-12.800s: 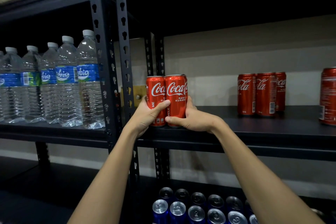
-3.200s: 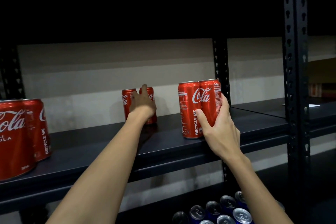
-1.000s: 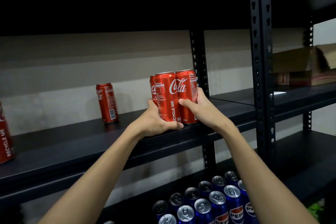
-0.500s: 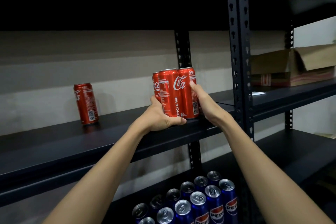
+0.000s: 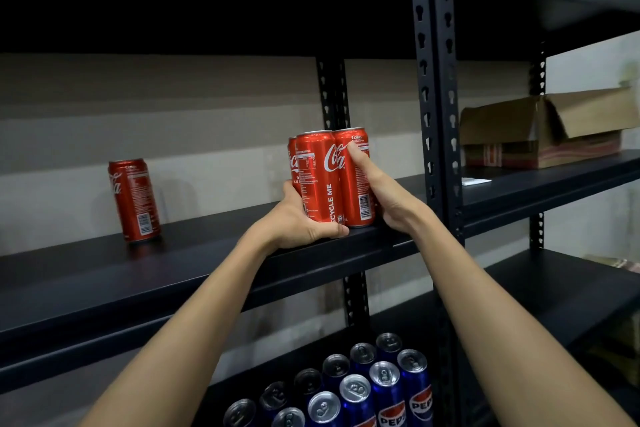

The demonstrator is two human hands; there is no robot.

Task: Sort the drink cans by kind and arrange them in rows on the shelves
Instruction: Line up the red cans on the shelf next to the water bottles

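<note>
A tight cluster of three red Coca-Cola cans (image 5: 320, 177) stands upright on the black middle shelf (image 5: 194, 274), close to the shelf's right upright. My left hand (image 5: 298, 222) wraps round the cluster's lower left, thumb across the front base. My right hand (image 5: 384, 194) grips the right side, one finger lying up the rightmost can. A single red Coca-Cola can (image 5: 134, 199) stands alone further left at the back of the same shelf. Several blue Pepsi cans (image 5: 360, 388) stand in rows on the shelf below.
A black perforated post (image 5: 434, 87) divides this bay from the one on the right, where an open cardboard box (image 5: 543, 130) and a small white paper (image 5: 476, 181) lie on a shelf. A pale wall runs behind the shelves.
The view has swung slightly to the right. Both hands stay on the three-can cluster; my right hand has slid round its right side, finger now reaching up the can.
</note>
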